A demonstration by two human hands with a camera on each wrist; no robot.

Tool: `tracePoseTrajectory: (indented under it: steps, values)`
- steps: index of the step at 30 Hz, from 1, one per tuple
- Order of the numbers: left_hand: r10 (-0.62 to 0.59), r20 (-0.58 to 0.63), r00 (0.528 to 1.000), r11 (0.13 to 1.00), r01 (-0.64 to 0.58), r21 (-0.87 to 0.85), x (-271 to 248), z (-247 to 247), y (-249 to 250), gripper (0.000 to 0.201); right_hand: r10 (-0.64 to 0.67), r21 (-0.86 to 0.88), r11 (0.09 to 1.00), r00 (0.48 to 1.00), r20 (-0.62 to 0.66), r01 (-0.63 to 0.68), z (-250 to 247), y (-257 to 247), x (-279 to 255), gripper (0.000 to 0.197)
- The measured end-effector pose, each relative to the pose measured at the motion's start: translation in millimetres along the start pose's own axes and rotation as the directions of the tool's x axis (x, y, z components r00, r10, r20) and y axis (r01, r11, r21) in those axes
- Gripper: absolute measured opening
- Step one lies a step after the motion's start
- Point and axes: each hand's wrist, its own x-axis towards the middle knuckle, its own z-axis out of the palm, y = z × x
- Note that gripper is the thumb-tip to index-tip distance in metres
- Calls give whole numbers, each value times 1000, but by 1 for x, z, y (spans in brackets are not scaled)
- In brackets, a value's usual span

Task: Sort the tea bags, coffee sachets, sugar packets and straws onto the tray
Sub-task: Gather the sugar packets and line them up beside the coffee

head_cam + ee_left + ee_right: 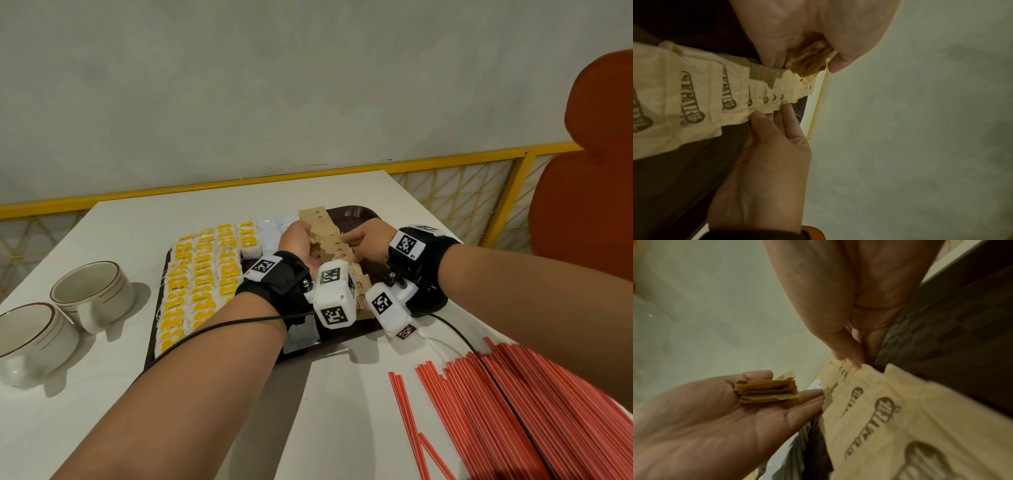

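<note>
A row of overlapping brown sugar packets (334,236) runs down the middle of the dark brown tray (356,214). My left hand (301,241) pinches a small stack of sugar packets (766,391) between thumb and fingers, just left of the row. My right hand (358,240) touches the row's right edge with straight fingertips (853,361) and holds nothing. Yellow tea bags (202,274) fill the tray's left half in rows, with white sachets (270,228) behind them. A pile of red straws (534,404) lies on the table at the front right.
Two white cups (89,294) stand on the white table (137,219) left of the tray. A yellow railing (445,162) runs behind the table, and an orange chair back (589,178) stands at the right. Black cables trail from both wrists.
</note>
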Motion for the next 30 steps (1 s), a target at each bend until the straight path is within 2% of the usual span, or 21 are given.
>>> tracePoseTrajectory:
  steps: [3,6,8,12,15,18,20,22,26,30]
  values:
    - [-13,-33,999,1000,13,-17,6,-1,4,13,0,26,1000,1000,-6,0,-2,0,3,46]
    - [-9,-47,999,1000,7,-29,12,-4,7,27,-3,44,999,1000,-23,4,-3,-1,8,40]
    - [-15,-28,1000,999,14,-41,13,-4,6,27,-10,50,999,1000,-14,11,-3,-1,10,43]
    - [-22,-9,1000,999,22,-37,9,-1,4,5,-40,31,999,999,24,40,-1,-3,14,50]
    - [-35,-21,999,999,35,-31,10,-1,5,12,-48,-1,999,998,29,48,-1,-4,17,51]
    - [-44,-29,999,998,43,-41,10,-3,4,26,-39,62,997,999,3,38,-4,-2,17,46]
    - [-48,-13,999,998,48,-33,8,-4,2,28,24,153,988,999,-37,-18,-5,1,20,30]
    - [-53,-5,999,999,53,-12,5,-5,0,21,93,225,971,995,-35,-83,-6,2,19,15]
    - [-80,9,997,996,80,-45,3,-5,-4,16,133,267,954,991,26,-135,-5,1,17,22]
    - [-65,23,998,993,67,-92,6,-5,-8,20,96,256,962,995,2,-94,-2,2,20,22]
